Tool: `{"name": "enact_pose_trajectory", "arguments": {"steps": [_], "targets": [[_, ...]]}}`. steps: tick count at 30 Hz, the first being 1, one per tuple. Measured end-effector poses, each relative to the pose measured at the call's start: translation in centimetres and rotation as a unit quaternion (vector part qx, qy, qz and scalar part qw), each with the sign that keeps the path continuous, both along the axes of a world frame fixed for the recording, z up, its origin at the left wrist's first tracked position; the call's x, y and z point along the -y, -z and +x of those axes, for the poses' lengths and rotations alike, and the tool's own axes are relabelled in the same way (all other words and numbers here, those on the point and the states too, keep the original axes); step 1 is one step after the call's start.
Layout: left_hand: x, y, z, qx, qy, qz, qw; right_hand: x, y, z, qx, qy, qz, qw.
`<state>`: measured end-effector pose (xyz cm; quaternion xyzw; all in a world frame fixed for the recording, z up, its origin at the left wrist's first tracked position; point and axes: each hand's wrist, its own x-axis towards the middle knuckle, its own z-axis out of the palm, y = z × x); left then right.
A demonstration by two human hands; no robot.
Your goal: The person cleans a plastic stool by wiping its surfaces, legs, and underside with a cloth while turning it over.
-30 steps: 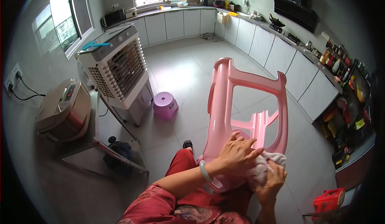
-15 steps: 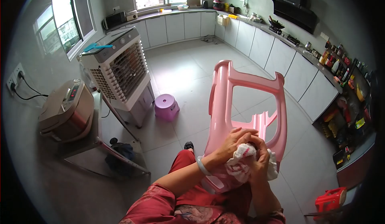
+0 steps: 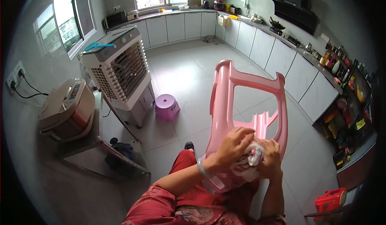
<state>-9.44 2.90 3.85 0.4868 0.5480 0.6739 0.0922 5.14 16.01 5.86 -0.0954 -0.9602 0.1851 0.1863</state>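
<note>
A pink plastic chair (image 3: 220,104) lies tipped over across my lap, its legs and open frame pointing away from me. Between my hands is a bunched white cloth (image 3: 251,160) with reddish marks. My left hand (image 3: 234,146), with a pale bangle at the wrist, is curled against the cloth's left side. On the other side, my right hand (image 3: 270,158) has its fingers closed around the cloth. Both hands are over the near part of the chair, which they and the cloth partly hide.
A purple stool (image 3: 167,107) stands on the tiled floor ahead. To the left are an air cooler (image 3: 120,68) and a rice cooker (image 3: 68,108) on a metal stand. A red plastic stool (image 3: 330,201) sits at lower right. Cabinets (image 3: 245,40) line the back and right walls.
My hands have moved slightly apart, and my right hand has turned and shifted right. The cloth is bunched differently between them. The chair stays in place.
</note>
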Motion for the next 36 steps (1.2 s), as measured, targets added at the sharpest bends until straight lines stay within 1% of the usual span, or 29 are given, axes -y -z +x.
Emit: {"name": "enact_pose_trajectory", "arguments": {"steps": [1, 2, 5, 8, 9, 10, 11, 12, 14, 16, 17, 20, 21, 24, 25, 28, 29, 32, 33, 36], "targets": [[1.0, -2.4, 1.3, -0.109, -0.051, 0.027, 0.992, 0.3, 0.4, 0.1, -0.029, -0.004, 0.032, 0.999], [1.7, -4.2, 2.6, -0.215, -0.101, 0.051, 0.970, 0.2, 0.5, 0.2, -0.027, -0.012, 0.059, 0.998], [1.5, -5.6, 6.0, -0.328, 0.006, 0.005, 0.945, -0.2, 0.7, 0.9, -0.016, -0.042, 0.134, 0.990], [0.0, -2.8, 6.3, -0.361, -0.053, -0.045, 0.930, -1.2, 0.5, 0.9, -0.017, -0.072, 0.218, 0.973], [-0.1, -2.3, 6.8, -0.400, -0.080, -0.037, 0.912, -2.0, -0.3, 1.4, -0.030, -0.149, 0.217, 0.964], [-0.1, -1.6, 7.2, -0.415, -0.107, -0.040, 0.903, -3.2, -0.4, 1.8, -0.005, -0.170, 0.042, 0.984], [0.0, -0.9, 7.6, -0.429, -0.133, -0.042, 0.893, -4.5, -0.3, 2.2, 0.021, -0.186, -0.135, 0.973], [0.1, -0.4, 8.0, -0.440, -0.161, -0.045, 0.882, -4.9, -0.7, 2.3, 0.046, -0.197, -0.308, 0.929], [1.0, 0.2, 8.0, -0.412, -0.195, -0.075, 0.887, -4.1, -1.7, 2.2, 0.035, -0.191, -0.466, 0.863], [1.9, 0.7, 7.3, -0.385, -0.216, -0.088, 0.893, -4.1, -1.7, 1.2, 0.023, -0.110, -0.349, 0.930], [2.6, 0.4, 7.2, -0.372, -0.217, -0.085, 0.899, -3.5, -2.3, 0.9, 0.010, -0.115, -0.242, 0.963], [3.7, 0.8, 5.8, -0.342, -0.207, -0.054, 0.915, -2.9, -2.9, 0.9, 0.016, -0.109, -0.333, 0.937], [4.4, 0.5, 5.3, -0.359, -0.239, -0.061, 0.900, -3.1, -2.2, 0.8, -0.005, -0.109, -0.363, 0.925], [5.7, 1.1, 3.5, -0.340, -0.281, -0.088, 0.893, -3.8, -1.5, 0.4, -0.044, -0.153, -0.272, 0.949], [5.7, 1.6, 2.8, -0.334, -0.314, -0.086, 0.885, -3.9, -1.0, 0.3, -0.058, -0.147, -0.253, 0.955], [6.2, 2.0, 1.9, -0.263, -0.361, -0.077, 0.891, -3.0, -1.3, -0.1, -0.067, -0.136, -0.191, 0.970], [6.3, 1.9, 2.3, -0.273, -0.361, -0.077, 0.889, -2.7, -1.3, -0.3, -0.080, -0.137, -0.152, 0.976], [6.0, 2.1, 4.2, -0.352, -0.310, -0.060, 0.881, -2.3, -0.8, -0.2, -0.066, -0.123, -0.088, 0.986], [5.9, 2.1, 4.7, -0.354, -0.282, -0.054, 0.890, -2.4, -0.2, -0.2, -0.075, -0.108, -0.088, 0.987], [5.0, 2.2, 4.6, -0.360, -0.299, -0.067, 0.881, -2.4, -0.3, 0.2, -0.054, -0.083, -0.066, 0.993]]}}
